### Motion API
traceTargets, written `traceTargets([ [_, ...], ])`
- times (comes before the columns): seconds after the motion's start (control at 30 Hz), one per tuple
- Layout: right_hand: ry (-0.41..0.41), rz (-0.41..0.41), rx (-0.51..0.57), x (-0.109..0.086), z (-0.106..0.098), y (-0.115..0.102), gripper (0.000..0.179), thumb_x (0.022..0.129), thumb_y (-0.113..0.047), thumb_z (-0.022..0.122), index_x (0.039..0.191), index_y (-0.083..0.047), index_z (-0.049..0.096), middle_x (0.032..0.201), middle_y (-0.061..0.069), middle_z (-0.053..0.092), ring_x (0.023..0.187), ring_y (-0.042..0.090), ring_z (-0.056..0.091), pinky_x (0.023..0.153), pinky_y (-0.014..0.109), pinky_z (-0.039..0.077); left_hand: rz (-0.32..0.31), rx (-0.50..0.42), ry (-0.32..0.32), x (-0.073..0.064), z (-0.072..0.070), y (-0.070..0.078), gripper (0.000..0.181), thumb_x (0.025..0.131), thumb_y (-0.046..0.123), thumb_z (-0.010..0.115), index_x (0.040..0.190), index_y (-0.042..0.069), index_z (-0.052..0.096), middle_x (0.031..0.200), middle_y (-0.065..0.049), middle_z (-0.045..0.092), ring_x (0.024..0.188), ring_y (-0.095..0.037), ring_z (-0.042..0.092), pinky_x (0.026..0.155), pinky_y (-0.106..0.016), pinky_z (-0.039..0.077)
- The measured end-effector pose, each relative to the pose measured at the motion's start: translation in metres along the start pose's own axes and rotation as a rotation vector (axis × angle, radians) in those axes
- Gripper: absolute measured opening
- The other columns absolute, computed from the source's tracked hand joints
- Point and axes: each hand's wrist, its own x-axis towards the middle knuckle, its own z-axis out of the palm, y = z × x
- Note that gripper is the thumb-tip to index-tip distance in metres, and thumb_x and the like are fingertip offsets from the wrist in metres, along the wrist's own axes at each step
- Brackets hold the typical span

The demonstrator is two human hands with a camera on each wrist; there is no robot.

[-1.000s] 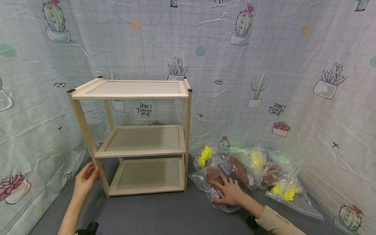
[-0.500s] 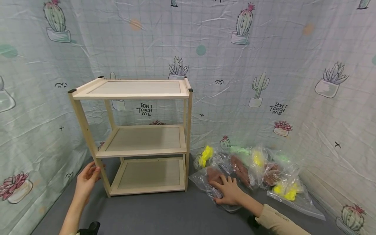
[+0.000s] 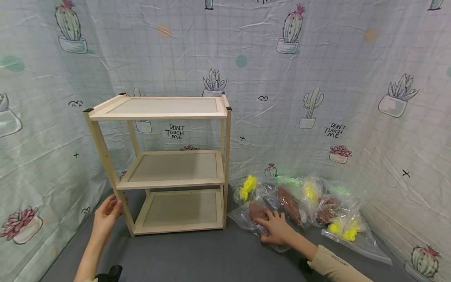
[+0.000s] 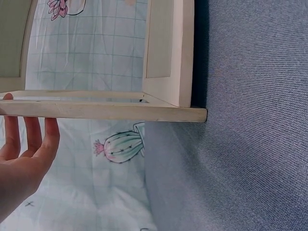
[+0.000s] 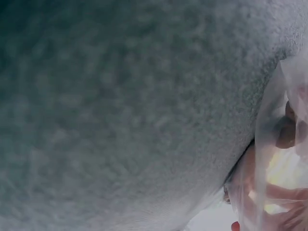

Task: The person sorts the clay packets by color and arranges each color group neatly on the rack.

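Observation:
A three-tier pale wooden shelf [image 3: 176, 183] stands on the left in the head view. My left hand [image 3: 105, 215] holds its front left post [image 3: 102, 149] below the middle tier; in the left wrist view several fingertips [image 4: 51, 126] meet the post. On the right, my right hand [image 3: 280, 231] grips a clear plastic bag [image 3: 240, 215] with a reddish-brown, smooth object [image 3: 258, 210] inside, fingers bent over it. The hand covers part of that bag. Clear film [image 5: 269, 115] fills the edge of the right wrist view.
Other clear bags lie behind and right of my right hand: one with a yellow piece [image 3: 248, 187], one with a long brown piece [image 3: 289, 205], one with yellow pieces [image 3: 349, 233] at front right. Cactus-print sheeting [image 3: 275, 98] hangs behind the grey cloth surface [image 3: 183, 258].
My right hand's thumb and fingers have drawn slightly closer together over the bag. My left hand stays on the post. The head view has shifted slightly.

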Motion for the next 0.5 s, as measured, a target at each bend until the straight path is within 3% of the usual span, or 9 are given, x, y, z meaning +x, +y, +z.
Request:
traceTargets([
  [0.13, 0.018, 0.007, 0.014, -0.003, -0.004, 0.001, 0.049, 0.078, -0.038, 0.063, 0.123, -0.028, 0.050, 0.115, 0.016, 0.048, 0.089, 0.028, 0.043, 0.063, 0.039, 0.025, -0.010, -0.011, -0.004, 0.001, -0.001, -0.002, 0.043, 0.091, 0.026, 0.050, 0.131, 0.013, 0.043, 0.102, 0.015, 0.061, 0.091, 0.006, 0.058, 0.066, -0.011, 0.047],
  [0.3, 0.047, 0.019, 0.023, -0.006, -0.010, 0.002, 0.047, 0.077, -0.036, 0.063, 0.122, -0.026, 0.052, 0.114, 0.017, 0.049, 0.091, 0.029, 0.043, 0.065, 0.042, 0.029, -0.050, 0.055, 0.017, 0.004, -0.003, -0.004, 0.044, 0.090, 0.032, 0.049, 0.131, 0.018, 0.043, 0.102, 0.017, 0.060, 0.090, 0.007, 0.057, 0.065, -0.011, 0.047],
  [0.5, 0.113, 0.054, 0.030, -0.010, -0.022, 0.001, 0.048, 0.077, -0.035, 0.063, 0.123, -0.028, 0.051, 0.116, 0.014, 0.049, 0.089, 0.026, 0.043, 0.065, 0.043, 0.030, -0.082, 0.076, -0.018, 0.006, -0.005, -0.005, 0.046, 0.090, 0.035, 0.049, 0.132, 0.020, 0.041, 0.105, 0.017, 0.058, 0.092, 0.008, 0.056, 0.066, -0.011, 0.046],
])
